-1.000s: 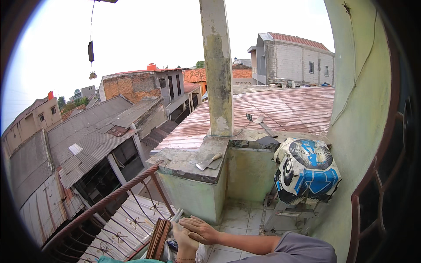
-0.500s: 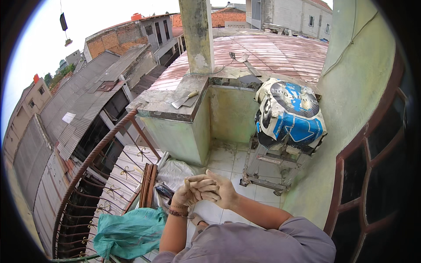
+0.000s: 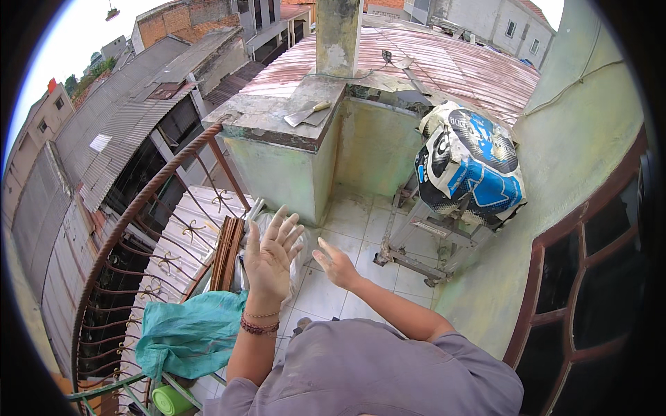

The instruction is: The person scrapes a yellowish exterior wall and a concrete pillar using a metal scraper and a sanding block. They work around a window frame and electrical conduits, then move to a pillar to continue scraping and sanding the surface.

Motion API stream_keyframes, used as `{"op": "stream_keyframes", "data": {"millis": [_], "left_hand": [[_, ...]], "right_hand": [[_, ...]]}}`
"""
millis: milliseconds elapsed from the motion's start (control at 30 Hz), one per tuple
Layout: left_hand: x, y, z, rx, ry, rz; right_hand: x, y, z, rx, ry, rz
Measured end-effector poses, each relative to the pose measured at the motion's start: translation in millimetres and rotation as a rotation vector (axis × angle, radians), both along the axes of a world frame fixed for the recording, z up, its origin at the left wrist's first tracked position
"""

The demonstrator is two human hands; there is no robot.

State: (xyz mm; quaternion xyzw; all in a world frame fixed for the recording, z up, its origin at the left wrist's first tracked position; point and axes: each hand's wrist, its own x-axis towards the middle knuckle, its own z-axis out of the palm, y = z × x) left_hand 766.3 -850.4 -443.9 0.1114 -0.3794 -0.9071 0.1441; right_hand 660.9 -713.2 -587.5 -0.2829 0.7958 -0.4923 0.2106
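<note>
Just left of my left grip sit brown slats; I see it now parted from my right grip, both uncurled, empty, so free

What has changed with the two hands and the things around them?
The left hand and right hand, pressed together before, have let go and parted; the left moved leftward, its fingers now spread. The putty knife on the ledge and the blue-and-white sack stayed in place.
</note>
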Motion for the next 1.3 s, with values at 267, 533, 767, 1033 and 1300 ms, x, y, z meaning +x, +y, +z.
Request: {"op": "stream_keyframes", "data": {"millis": [267, 533, 767, 1033, 1300], "left_hand": [[9.9, -30.2, -25.7, -1.706, 0.085, 0.477], [-10.5, -135.2, -89.3, -0.296, -0.436, 0.462], [-81.6, -60.6, -50.9, 0.112, -0.024, 0.281], [-78.3, -45.9, 0.3, -1.322, 0.071, 0.746], [-56.8, -91.1, -148.3, -0.995, -0.622, 0.523]], "right_hand": [[36.1, -95.8, 50.8, -0.656, -1.122, 0.212], [6.4, -72.4, 166.6, -0.787, -0.072, 0.261], [-36.1, -128.6, 69.5, -0.407, 0.457, 0.377], [-104.5, -122.3, -25.3, -0.282, -1.038, 0.216], [-95.1, -146.1, 87.1, -0.434, -1.398, 0.967]]}}
